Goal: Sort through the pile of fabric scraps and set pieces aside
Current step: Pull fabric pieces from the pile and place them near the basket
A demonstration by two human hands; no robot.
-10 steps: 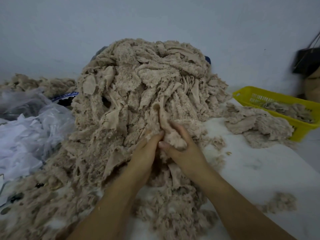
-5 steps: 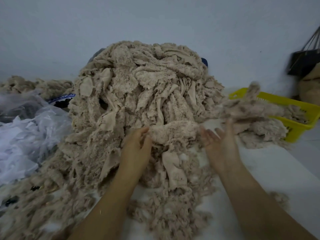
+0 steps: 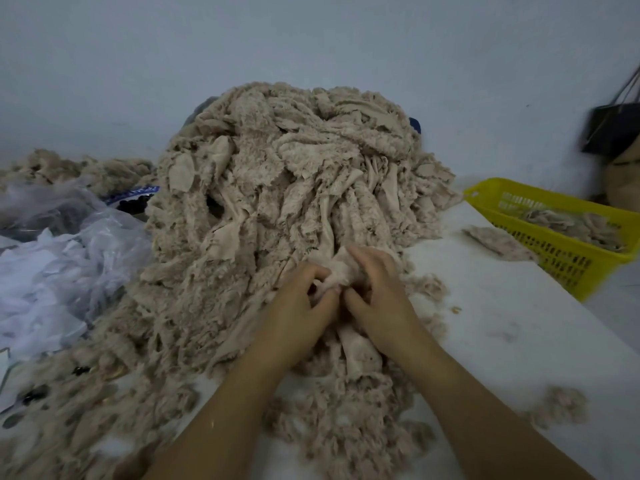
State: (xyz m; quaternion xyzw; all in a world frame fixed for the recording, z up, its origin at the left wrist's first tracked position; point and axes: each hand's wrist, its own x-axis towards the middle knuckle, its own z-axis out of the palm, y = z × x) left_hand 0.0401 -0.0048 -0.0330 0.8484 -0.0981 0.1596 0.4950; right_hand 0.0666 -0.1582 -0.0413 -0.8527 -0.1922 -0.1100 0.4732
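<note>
The pile of scraps (image 3: 277, 202) is cloth, fleecy and rough on one side, smooth and matt on the backing; the scrap (image 3: 341, 271) at its near edge is fuzzy. The basket (image 3: 554, 258) is plastic lattice, the bags (image 3: 86, 244) thin crinkled clear plastic, the table (image 3: 502, 334) smooth and matt.

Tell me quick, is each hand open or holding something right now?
Left hand: closed, gripping a beige fabric scrap.
Right hand: closed, gripping the same scrap.
</note>
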